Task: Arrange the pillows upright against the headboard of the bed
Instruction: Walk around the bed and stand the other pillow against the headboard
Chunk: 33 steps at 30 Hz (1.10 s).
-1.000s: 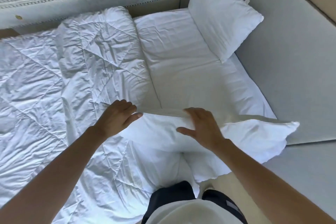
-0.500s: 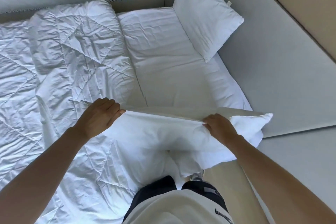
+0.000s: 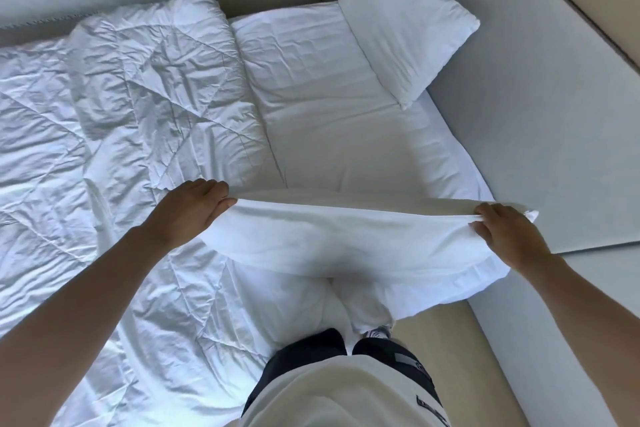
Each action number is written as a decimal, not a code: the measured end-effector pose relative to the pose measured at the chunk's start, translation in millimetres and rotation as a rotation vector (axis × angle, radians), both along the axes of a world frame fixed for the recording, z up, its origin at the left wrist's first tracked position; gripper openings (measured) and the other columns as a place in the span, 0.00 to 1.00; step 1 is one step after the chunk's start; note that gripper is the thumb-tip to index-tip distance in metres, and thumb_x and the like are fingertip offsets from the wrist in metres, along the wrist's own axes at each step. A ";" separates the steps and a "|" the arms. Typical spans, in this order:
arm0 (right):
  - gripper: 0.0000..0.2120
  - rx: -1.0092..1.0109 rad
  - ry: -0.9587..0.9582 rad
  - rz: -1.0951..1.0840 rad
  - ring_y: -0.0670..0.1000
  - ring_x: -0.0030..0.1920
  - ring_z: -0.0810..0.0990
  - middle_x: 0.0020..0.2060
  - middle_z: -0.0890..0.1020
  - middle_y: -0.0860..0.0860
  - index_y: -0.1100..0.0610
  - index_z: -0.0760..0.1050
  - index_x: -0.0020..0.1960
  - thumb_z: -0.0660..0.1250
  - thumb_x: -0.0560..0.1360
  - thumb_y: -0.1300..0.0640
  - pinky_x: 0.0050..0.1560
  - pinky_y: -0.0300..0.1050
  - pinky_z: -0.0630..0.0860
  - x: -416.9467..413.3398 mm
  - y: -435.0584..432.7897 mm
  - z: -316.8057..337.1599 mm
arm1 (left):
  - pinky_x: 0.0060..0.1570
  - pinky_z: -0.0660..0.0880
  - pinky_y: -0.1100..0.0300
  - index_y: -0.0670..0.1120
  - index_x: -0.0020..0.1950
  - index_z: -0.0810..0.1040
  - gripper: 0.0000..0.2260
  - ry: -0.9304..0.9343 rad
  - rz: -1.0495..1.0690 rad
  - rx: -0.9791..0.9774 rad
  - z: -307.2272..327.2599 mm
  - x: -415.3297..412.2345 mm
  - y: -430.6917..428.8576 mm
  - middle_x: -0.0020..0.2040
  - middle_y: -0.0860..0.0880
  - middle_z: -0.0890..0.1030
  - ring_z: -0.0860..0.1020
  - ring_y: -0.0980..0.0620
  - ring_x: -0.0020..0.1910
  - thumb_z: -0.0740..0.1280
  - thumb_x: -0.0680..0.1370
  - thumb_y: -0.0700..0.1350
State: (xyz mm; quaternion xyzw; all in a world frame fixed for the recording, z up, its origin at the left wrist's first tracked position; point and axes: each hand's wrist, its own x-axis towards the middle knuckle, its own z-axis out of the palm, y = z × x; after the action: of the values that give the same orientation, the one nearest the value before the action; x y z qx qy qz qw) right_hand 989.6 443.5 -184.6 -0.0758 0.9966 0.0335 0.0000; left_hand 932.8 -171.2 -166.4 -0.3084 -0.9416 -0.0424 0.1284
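While one pillow (image 3: 405, 28) stands upright against the grey headboard (image 3: 540, 121) in the upper right of the frame, the second pillow (image 3: 346, 246) hangs stretched across the lower centre, at the near edge of the bed. Your left hand (image 3: 194, 208) grips its left top corner, fingers curled round the fabric; your right hand (image 3: 505, 236) pinches the right top corner. Judged halfway: one placed, one in hand. Left to do: stand it against the headboard, on the bare sheet (image 3: 346, 135) below the first. Crumpled duvet (image 3: 121, 114) fills the left.
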 end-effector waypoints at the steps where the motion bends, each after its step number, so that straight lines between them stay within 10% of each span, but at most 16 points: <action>1: 0.14 0.027 0.031 -0.006 0.64 0.38 0.79 0.37 0.79 0.60 0.62 0.74 0.46 0.65 0.77 0.50 0.38 0.55 0.76 -1.1 3.8 -1.1 | 0.32 0.73 0.50 0.41 0.44 0.74 0.22 -0.020 0.012 0.008 -1.5 -1.7 1.2 0.33 0.43 0.75 0.76 0.39 0.31 0.53 0.85 0.55; 11: 0.31 -0.145 0.128 -0.102 0.58 0.22 0.66 0.22 0.61 0.52 0.56 0.59 0.30 0.50 0.78 0.31 0.26 0.43 0.66 13.2 7.4 26.6 | 0.23 0.71 0.54 0.43 0.39 0.70 0.22 -0.027 0.068 -0.007 7.2 -35.7 15.3 0.30 0.46 0.72 0.77 0.41 0.27 0.56 0.83 0.59; 33: 0.31 -0.231 0.406 -0.194 0.57 0.20 0.66 0.20 0.61 0.54 0.54 0.56 0.28 0.51 0.79 0.32 0.27 0.41 0.63 108.3 171.3 169.8 | 0.27 0.69 0.53 0.44 0.33 0.74 0.27 0.219 0.043 -0.015 154.8 -51.0 179.0 0.30 0.41 0.79 0.81 0.37 0.31 0.49 0.84 0.56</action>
State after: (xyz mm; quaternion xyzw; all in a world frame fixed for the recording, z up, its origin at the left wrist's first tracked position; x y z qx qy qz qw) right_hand 1098.0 614.8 -14.8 0.0291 0.9760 -0.0661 -0.2057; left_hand 881.8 7.7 -11.6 -0.2919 -0.9286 0.0012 0.2289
